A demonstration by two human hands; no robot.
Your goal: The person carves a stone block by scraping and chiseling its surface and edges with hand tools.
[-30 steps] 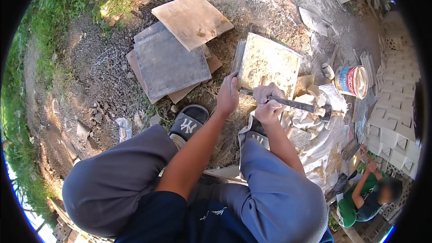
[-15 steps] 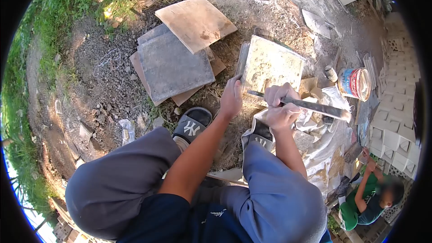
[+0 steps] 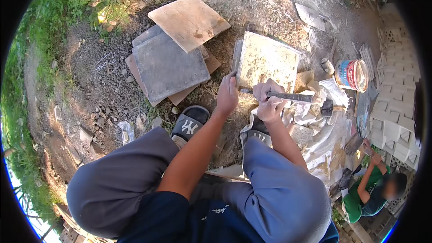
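Observation:
A square tile (image 3: 269, 58), its upper face crusted with pale, crumbly mortar, stands tilted in front of me, with another dark slab edge along its left side. My left hand (image 3: 227, 93) is closed on the tile's lower left edge, the thumb up near the corner. Wrapped round a long, narrow metal bar (image 3: 294, 96) are the fingers of my right hand (image 3: 270, 100). The bar lies almost level, its left tip close to the tile's lower edge and its other end pointing right. My right palm is hidden.
Left of the mortared tile lies a stack of grey slabs (image 3: 173, 69) topped by a tan tile (image 3: 189, 22). A paint bucket (image 3: 352, 75) stands right, near crumpled white sheeting (image 3: 328, 146). Another person (image 3: 371, 189) crouches lower right by pale blocks (image 3: 398, 121). Gravel (image 3: 108, 58) covers the left.
The bar's right end has swung up, so it lies more level and looks shorter. My right hand has shifted slightly left. My left hand still holds the tile edge.

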